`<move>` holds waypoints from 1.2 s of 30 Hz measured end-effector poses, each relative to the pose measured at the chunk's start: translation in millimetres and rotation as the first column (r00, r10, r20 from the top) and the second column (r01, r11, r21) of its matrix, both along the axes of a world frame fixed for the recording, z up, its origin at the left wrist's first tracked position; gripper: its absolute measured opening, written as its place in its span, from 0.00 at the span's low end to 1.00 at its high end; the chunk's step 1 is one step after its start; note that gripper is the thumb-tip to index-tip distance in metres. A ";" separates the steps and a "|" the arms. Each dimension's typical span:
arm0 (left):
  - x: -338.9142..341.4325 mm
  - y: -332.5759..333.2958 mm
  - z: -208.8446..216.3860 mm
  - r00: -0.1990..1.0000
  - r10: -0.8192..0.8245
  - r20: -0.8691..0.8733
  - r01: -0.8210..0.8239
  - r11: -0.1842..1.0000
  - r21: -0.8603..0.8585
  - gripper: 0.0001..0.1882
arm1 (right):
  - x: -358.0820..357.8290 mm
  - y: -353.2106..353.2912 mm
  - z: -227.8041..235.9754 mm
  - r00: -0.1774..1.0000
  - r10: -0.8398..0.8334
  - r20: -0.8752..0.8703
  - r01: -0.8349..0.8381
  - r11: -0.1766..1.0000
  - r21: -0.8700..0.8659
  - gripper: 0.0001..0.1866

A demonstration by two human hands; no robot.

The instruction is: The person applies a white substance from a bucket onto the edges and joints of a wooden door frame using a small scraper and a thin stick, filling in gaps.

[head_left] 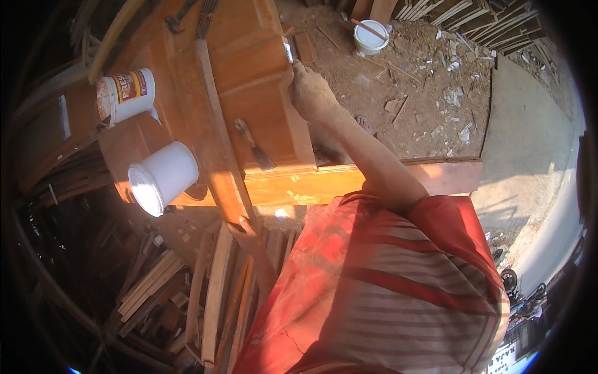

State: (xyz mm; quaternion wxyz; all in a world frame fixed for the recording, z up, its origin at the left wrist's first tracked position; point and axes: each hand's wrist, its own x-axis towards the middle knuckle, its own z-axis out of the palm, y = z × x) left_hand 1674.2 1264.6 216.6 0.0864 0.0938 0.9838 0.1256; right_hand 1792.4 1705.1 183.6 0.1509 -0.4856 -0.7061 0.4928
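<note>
My right hand [309, 89] is closed at the edge of an orange-brown wooden panel [249, 93]. A small bright white piece [288, 52] shows just beyond its fingers; what the hand grips is too unclear to name. Lower down, my left hand [248, 232] holds the near end of a long wooden strip [218, 124] that lies across the panel, thumb on top, the other fingers mostly hidden. Between the hands, a scraper [254, 144] with a worn handle and dark flat blade lies on the panel. A hammer [180, 17] and pliers-like tool [206, 19] rest at the far end.
Left of the strip are a white tub with a coloured label [134, 95] and a plain white bucket [167, 176]. Stacked timber [215, 293] lies below left. Another white bucket [370, 37] stands on the littered dirt ground [430, 100], near leaning wooden slats [492, 25].
</note>
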 end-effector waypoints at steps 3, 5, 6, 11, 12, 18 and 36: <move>-2.2 0.7 -0.3 0.996 0.071 0.063 -0.076 0.994 0.084 0.37 | -0.4 8.8 -0.6 1.000 0.006 -0.006 -0.006 1.000 0.027 0.15; -4.4 -6.8 -2.9 0.999 0.046 0.024 -0.047 0.998 0.048 0.37 | -0.7 13.8 3.3 1.000 0.004 0.022 -0.004 1.000 -0.021 0.15; -4.9 -5.2 -2.5 0.999 0.046 0.023 -0.047 0.998 0.047 0.37 | -0.5 13.9 5.4 1.000 -0.020 -0.019 0.021 0.999 0.037 0.15; -6.7 -3.9 -3.5 0.991 0.086 0.106 -0.099 0.988 0.120 0.35 | -4.2 14.8 -3.0 1.000 0.010 0.000 -0.010 0.996 0.087 0.15; -6.2 -1.8 -2.5 0.991 0.087 0.104 -0.100 0.988 0.122 0.35 | -2.6 15.6 -3.4 1.000 0.002 -0.002 -0.001 0.997 0.074 0.15; -6.8 -5.1 -3.6 0.999 0.025 0.035 -0.028 0.996 0.083 0.35 | -1.2 21.0 -5.5 1.000 -0.013 -0.007 0.013 1.000 -0.018 0.21; -6.7 2.0 -2.6 0.997 0.056 0.053 -0.058 0.998 0.033 0.35 | -0.5 13.4 -8.5 0.998 -0.061 0.005 0.061 0.996 -0.059 0.20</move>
